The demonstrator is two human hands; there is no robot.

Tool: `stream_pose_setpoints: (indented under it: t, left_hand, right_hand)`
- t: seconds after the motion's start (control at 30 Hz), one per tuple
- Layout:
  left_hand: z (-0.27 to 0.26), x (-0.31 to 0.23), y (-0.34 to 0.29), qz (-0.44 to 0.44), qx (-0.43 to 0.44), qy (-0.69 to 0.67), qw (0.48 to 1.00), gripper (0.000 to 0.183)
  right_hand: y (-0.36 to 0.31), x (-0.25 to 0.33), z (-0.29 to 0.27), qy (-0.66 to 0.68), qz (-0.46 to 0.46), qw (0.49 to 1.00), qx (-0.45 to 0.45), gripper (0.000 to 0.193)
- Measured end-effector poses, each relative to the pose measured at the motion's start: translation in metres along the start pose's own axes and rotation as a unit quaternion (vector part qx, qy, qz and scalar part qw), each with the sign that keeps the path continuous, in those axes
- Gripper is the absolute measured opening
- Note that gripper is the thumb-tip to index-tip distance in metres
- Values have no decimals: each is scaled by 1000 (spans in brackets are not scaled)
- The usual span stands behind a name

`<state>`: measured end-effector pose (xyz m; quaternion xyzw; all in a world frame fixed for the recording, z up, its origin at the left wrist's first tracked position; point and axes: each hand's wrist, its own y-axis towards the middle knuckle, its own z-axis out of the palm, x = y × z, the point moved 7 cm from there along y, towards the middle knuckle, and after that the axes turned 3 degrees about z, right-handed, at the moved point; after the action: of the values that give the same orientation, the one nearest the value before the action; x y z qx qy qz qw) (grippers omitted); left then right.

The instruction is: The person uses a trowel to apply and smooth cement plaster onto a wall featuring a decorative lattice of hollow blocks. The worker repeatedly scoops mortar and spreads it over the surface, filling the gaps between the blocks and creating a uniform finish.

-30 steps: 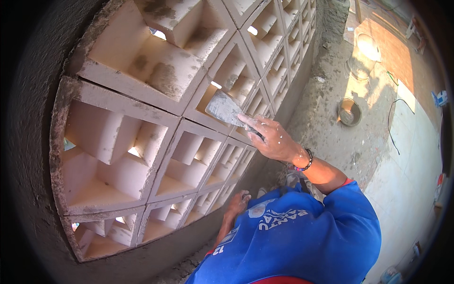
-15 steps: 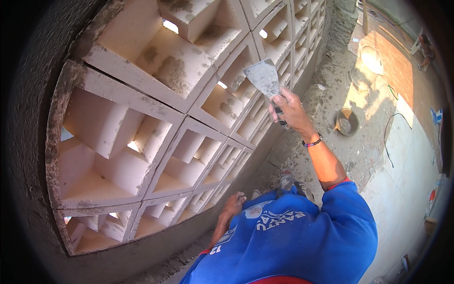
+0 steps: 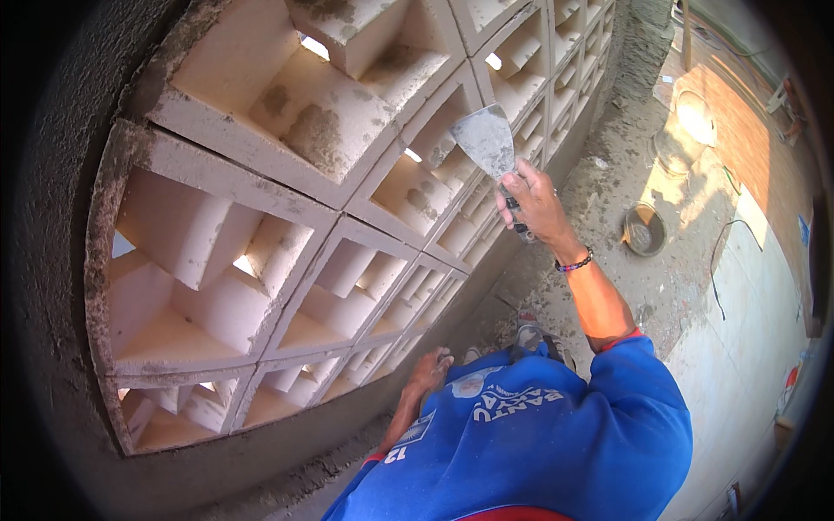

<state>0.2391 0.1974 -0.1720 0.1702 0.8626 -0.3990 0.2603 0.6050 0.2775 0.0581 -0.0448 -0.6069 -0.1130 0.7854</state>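
Note:
My right hand (image 3: 537,207) is closed round the dark handle of a putty knife (image 3: 488,143). Its wide, mortar-smeared blade points up and to the left, in front of a wall of pale ventilation blocks (image 3: 252,343); whether it touches them I cannot tell. Square openings with slanted inner pieces make up each block, and grey stains mark several of them. Low beside the wall's bottom edge is my left hand (image 3: 427,372), back up, its fingers mostly hidden. I cannot see anything held in it.
A round dark bucket (image 3: 644,229) stands on the mortar-spattered floor to the right. Beyond it, another round container (image 3: 682,143) sits in sunlight. A thin dark cable (image 3: 716,269) lies near pale floor tiles (image 3: 738,347). Rough grey plaster (image 3: 52,226) borders the blocks on the left.
The view has shifted slightly, so the bucket and floor things sit a little further right. My right hand and the putty knife keep nearly the same place before the blocks.

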Motion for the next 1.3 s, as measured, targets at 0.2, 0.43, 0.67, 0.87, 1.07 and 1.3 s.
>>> stream_pose_setpoints:
  t: [0.2, 0.43, 0.67, 0.87, 1.07, 1.3]
  left_hand:
    - [-2, -8, -1, -11, 9, 8, 1000, 43]
    - [-1, -11, -3, -33, 15, -5, 999, 44]
    - [-3, -17, 0, -17, 11, 11, 1000, 43]
    - [2, -4, 3, -17, -24, -24, 999, 42]
    - [4, -9, -6, -48, -3, -28, 998, 42]
    - [-3, 1, -3, -28, -15, -20, 999, 41]
  right_hand:
    - [1, -3, 5, 0, 0, 1000, 20, 33]
    - [8, 0, 2, -11, -24, 999, 21, 32]
    - [12, -8, 0, -20, -17, 998, 52, 30]
    - [-7, -2, -18, -70, -47, 996, -2, 30]
    - [-48, -12, 13, -76, -111, 987, -90, 44]
    - [-41, -22, 66, 82, -49, 992, -87, 54]
